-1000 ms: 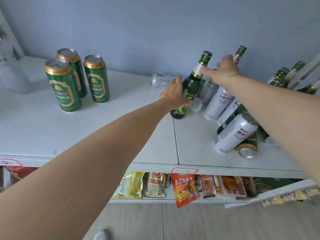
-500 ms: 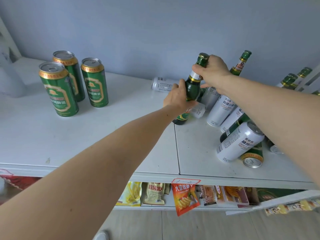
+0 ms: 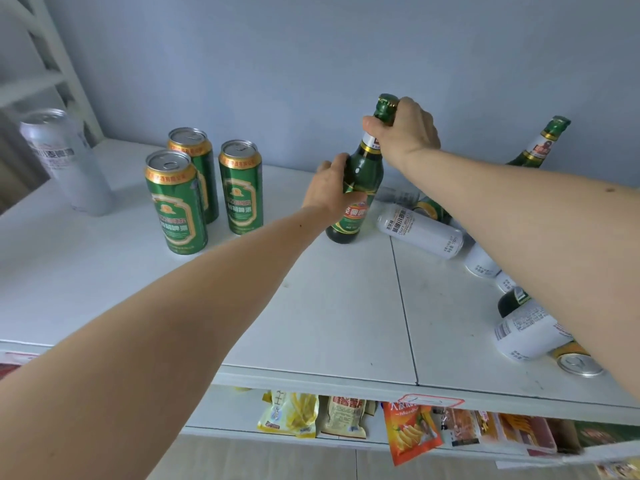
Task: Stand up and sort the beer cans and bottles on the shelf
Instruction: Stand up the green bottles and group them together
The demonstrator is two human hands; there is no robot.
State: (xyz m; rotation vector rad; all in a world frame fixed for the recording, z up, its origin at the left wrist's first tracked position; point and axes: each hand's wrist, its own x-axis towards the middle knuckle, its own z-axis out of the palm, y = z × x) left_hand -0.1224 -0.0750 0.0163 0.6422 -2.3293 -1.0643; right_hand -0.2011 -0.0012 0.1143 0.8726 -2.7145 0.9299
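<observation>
A green beer bottle [image 3: 360, 174] stands upright near the middle of the white shelf [image 3: 311, 306]. My left hand [image 3: 329, 188] grips its body and my right hand [image 3: 405, 129] grips its neck below the cap. Three green cans [image 3: 176, 202] stand upright in a cluster to the left, and a silver can [image 3: 65, 161] stands at the far left. To the right, silver cans [image 3: 422, 230] lie on their sides among green ones, partly hidden by my right arm. Another green bottle [image 3: 540, 143] leans at the back right.
A grey wall rises behind the shelf. Snack packets [image 3: 408, 431] hang on the lower shelf below the front edge. A white frame [image 3: 52, 46] stands at the upper left. Bare shelf surface lies in front of the bottle.
The bottle has gone from leaning to upright and shifted left toward the green cans. My right hand has slid onto its neck. The view has swung left, showing the silver can.
</observation>
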